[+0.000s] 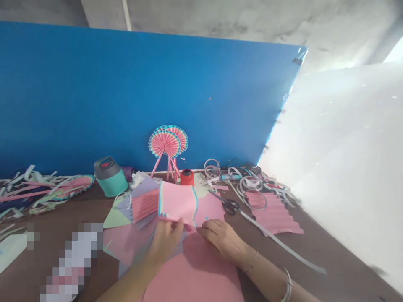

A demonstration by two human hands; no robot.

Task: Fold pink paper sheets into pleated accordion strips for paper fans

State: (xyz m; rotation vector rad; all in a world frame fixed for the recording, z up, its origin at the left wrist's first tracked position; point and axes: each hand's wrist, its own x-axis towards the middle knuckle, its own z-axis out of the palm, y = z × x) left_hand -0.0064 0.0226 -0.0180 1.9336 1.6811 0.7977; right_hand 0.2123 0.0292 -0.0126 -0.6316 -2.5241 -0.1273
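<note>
A pink sheet of paper [178, 199] with blue and pale stripes down both side edges rises in front of me. My left hand [166, 237] pinches its lower left edge, the thumb on the near side. At the lower right corner, my right hand [222, 239] has its fingers bent together on the edge; the fingertips are partly hidden. The near edge looks folded up slightly. Under both hands lie larger pink sheets [193, 277]. Black-handled scissors [230, 206] rest to the right of the striped sheet, and a pleated pink paper [145, 204] lies to its left.
Round pleated pink paper fans [165, 143] stand against the blue partition [126, 92]. Behind the sheet is a red container [187, 178]; left, a teal-and-grey jug [111, 178]. Paper strips [252, 184] and another pleated sheet [273, 214] lie right. A pixelated patch hides something at lower left.
</note>
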